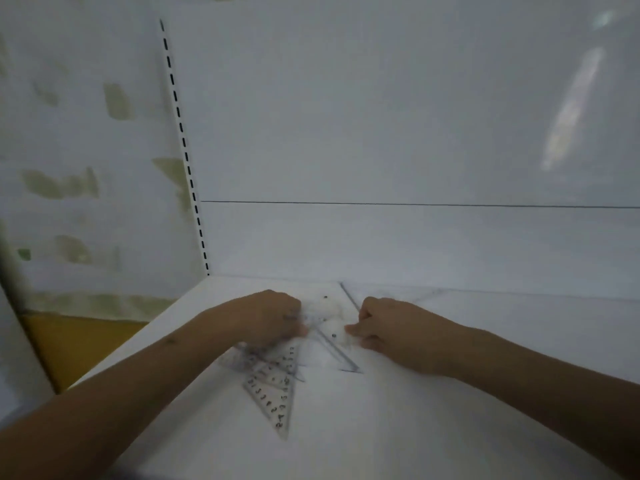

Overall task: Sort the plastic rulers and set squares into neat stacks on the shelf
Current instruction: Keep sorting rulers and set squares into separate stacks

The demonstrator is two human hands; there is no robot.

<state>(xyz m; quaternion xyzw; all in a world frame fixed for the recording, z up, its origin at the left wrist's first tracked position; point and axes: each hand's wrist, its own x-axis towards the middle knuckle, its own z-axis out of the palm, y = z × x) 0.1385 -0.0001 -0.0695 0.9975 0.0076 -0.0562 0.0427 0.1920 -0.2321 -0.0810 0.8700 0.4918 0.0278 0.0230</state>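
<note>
Set squares [277, 393], clear plastic with black numerals, lay overlapped in a loose pile on the white shelf [433, 427], at about 6 o'clock from the two hands, one long point aimed toward the viewer. Another clear piece [325, 317], blurred, sat between the hands at the pile's 12 o'clock side; a clear ruler [346, 348] ran diagonally from 12 toward 5 o'clock under the right hand's edge. Left hand [273, 317] was curled knuckles-up over the top of the pile, fingers bent together and gripping the clear plastic there; exactly which piece, cannot tell, too blurred. Right hand [384, 327] was fisted, thumb and forefinger pinched on the blurred clear piece at its 9 o'clock side. Hands near each other, not touching. White back panel [398, 133] stood behind at 12 o'clock, slotted upright [183, 150] at 10 o'clock, yellow floor [76, 344] at 9 o'clock past the shelf edge.
</note>
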